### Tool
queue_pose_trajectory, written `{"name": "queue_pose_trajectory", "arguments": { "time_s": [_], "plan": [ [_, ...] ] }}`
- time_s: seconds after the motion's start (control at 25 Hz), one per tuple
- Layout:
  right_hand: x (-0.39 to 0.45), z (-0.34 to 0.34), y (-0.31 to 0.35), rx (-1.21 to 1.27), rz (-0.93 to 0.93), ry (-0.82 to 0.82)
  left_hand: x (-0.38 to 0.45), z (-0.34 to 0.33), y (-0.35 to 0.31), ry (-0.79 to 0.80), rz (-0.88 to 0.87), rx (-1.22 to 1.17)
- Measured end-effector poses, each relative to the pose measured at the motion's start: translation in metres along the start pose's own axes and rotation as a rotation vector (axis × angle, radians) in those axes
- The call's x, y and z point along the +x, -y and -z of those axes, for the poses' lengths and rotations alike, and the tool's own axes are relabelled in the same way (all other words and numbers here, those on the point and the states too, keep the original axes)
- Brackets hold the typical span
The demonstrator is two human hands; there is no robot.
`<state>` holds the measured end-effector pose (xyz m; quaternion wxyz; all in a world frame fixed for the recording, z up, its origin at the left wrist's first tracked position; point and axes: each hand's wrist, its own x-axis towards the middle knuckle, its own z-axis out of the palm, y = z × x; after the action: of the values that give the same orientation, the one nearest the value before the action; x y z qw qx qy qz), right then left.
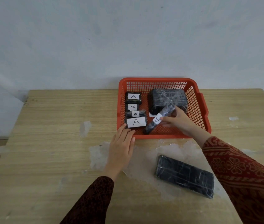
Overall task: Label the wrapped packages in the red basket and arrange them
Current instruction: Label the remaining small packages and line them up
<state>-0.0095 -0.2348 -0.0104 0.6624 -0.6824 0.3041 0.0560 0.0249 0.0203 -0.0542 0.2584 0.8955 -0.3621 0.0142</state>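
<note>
A red mesh basket [199, 107] stands on the wooden table against the wall. Along its left side lie several small black wrapped packages [136, 122], each with a white label marked A. A large unlabelled wrapped package [166, 97] fills its back right. My right hand [178, 121] is inside the basket, holding a long thin wrapped package [150, 126] with an A label, tilted with its lower end on the basket floor. My left hand [122, 146] rests with its fingers on the basket's front left rim. A flat black wrapped package [184, 176] lies on the table in front.
The wooden table [55, 143] has pale glue or tape patches in the middle and near the front. A white slip of paper [152, 115] shows under the big package. A plain wall rises right behind the basket.
</note>
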Motion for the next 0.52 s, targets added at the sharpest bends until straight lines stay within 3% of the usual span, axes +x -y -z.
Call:
{"name": "queue_pose_trajectory", "arguments": {
  "time_s": [0.16, 0.28, 0.44, 0.52],
  "plan": [
    [0.000, 0.008, -0.008, -0.132, -0.050, 0.022, -0.001, -0.001, 0.001, 0.002, -0.007, 0.006],
    [0.005, 0.027, -0.003, -0.356, -0.030, 0.076, -0.001, -0.003, 0.002, -0.001, -0.009, 0.017],
    [0.008, 0.032, -0.005, -0.896, -0.036, 0.261, -0.002, -0.003, 0.002, -0.022, -0.006, 0.033],
    [0.011, 0.020, -0.007, -0.917, -0.001, 0.234, -0.002, -0.003, 0.001, -0.032, -0.008, 0.030]
  ]
}}
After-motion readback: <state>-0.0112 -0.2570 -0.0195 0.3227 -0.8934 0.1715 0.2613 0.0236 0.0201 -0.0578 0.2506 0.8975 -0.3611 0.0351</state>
